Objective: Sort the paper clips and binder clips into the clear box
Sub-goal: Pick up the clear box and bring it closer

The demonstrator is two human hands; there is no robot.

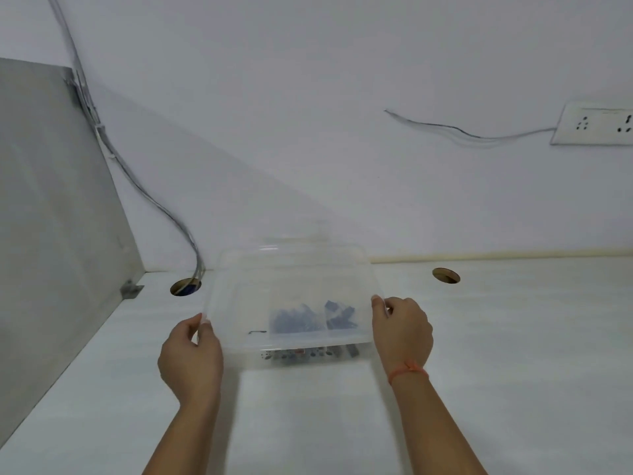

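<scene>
Fingers point(378, 305) on both hands are curled round the short sides of a see-through rectangular plastic box point(291, 279), so it's a proper two-handed grip. The left hand point(190, 358) pinches the left rim and the right hand point(402, 334) pinches the right rim, thumbs on top. There's a thin orange thread bracelet point(409, 370) on the right wrist.

The box sits between the hands, over the middle of the plain white table point(513, 337). It's pretty blurry, and honestly I can't tell if it's resting on the table or lifted off it. Right at its near edge you can make out a row of small colourful paper clips point(298, 353). A bit further in, through the plastic, there's a bluish heap and some dark binder clips point(337, 315) toward the right side.

Behind the box the tabletop has two round cable holes, one on the left point(185, 286) and one on the right point(446, 275). A bundle of grey cables point(154, 200) drops down the white wall into the left one. A grey partition panel point(51, 200) stands along the left edge of the table. Far right on the wall is a white power socket plate point(596, 124) with a thin wire point(462, 132) trailing off it to the left.
</scene>
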